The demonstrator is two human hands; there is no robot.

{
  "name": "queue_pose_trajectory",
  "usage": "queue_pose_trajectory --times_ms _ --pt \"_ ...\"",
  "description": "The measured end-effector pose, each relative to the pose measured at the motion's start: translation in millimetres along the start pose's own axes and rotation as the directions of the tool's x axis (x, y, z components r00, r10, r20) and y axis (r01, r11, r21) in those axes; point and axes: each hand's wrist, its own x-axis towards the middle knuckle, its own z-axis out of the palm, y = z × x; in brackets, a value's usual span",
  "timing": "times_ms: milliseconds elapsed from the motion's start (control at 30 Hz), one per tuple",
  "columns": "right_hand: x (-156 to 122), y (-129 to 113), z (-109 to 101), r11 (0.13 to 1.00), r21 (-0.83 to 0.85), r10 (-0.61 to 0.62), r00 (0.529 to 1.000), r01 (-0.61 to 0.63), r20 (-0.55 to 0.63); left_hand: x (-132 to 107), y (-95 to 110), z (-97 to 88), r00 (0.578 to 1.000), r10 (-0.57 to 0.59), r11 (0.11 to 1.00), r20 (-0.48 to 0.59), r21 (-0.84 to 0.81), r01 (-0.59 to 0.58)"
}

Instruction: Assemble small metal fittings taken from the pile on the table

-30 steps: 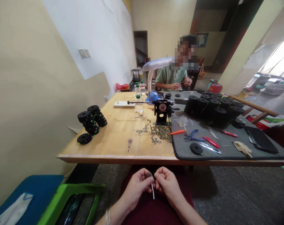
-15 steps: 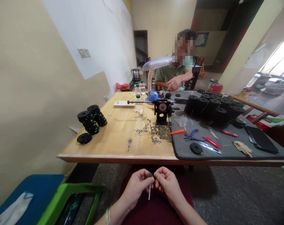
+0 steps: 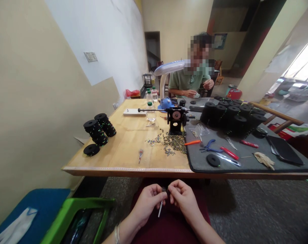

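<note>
Over my lap, below the table's front edge, my left hand [image 3: 150, 203] pinches a thin white stick [image 3: 160, 209] that points down out of its fingers. A small dark piece [image 3: 163, 189] shows at the top of that grip, too small to name. Close beside it my right hand [image 3: 183, 199] is closed in a pinch at the dark piece; what lies between its fingertips is hidden. On the table ahead are many small striped pieces [image 3: 178, 143], a pointed bundle [image 3: 140, 156] and a black winding machine [image 3: 175, 119] with a dial.
Black spools [image 3: 91, 149] stand at the left, more spools [image 3: 239, 122] at the right. Blue pliers [image 3: 209, 146], an orange tool [image 3: 192, 143] and a red-handled knife [image 3: 229, 153] lie on the grey mat [image 3: 250, 166]. A person [image 3: 189, 81] sits opposite behind a lamp [image 3: 169, 67].
The white stick's lower end has swung slightly left. My right hand has shifted a little within its pinch. The person opposite has moved their hands apart, one now raised.
</note>
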Motion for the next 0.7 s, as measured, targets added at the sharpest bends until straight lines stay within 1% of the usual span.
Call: queue_pose_trajectory --times_ms 333,533,700 --pt "1.6 1.6 0.1 0.999 0.01 0.04 0.997 -0.041 0.064 -0.4 -2.5 0.0 0.999 0.003 1.0 0.042 0.001 -0.003" --pt "2.7 5.3 1.3 0.998 -0.003 0.058 0.997 -0.058 0.055 2.8 -6.2 -1.6 0.998 -0.026 0.996 0.054 -0.081 0.031" --pt "0.4 9.7 1.4 0.997 -0.045 0.072 0.996 -0.07 0.054 5.9 -9.1 -3.9 0.999 -0.021 0.993 0.043 -0.117 0.026"
